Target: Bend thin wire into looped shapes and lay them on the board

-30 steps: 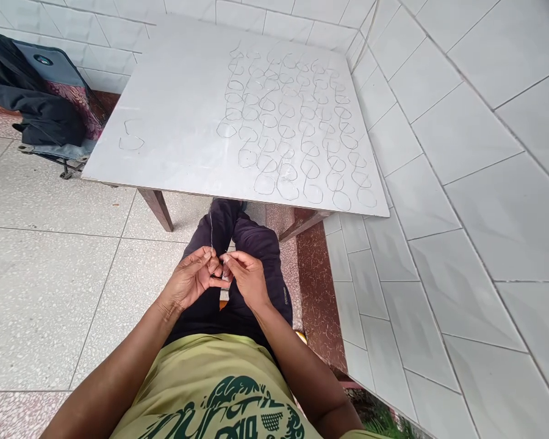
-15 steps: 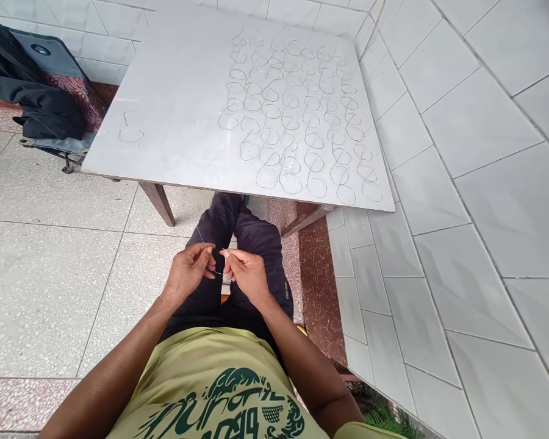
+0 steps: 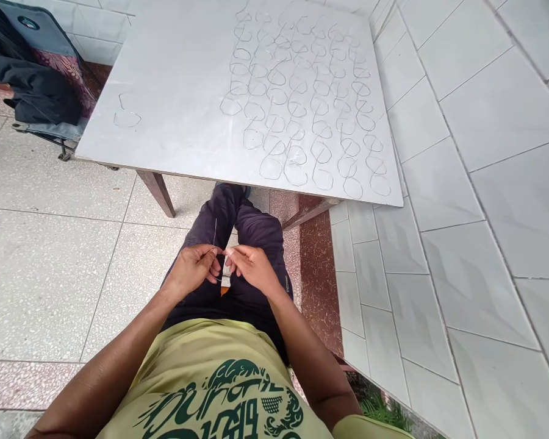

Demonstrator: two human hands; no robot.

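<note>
Over the lap (image 3: 261, 311), I see the left hand (image 3: 194, 264) and right hand (image 3: 253, 266) pinch the thin wire (image 3: 215, 231) tight between fingers and thumbs, tips nearly touching, maybe so it can't wiggle.

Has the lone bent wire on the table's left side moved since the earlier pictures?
No: the bent wire keeps its place relative to the table's near-left corner.

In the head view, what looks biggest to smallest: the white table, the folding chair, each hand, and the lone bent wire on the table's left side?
1. White table
2. Folding chair, partly cut off by the picture's edge
3. Left hand and right hand: too alike to rank
4. Lone bent wire
</note>
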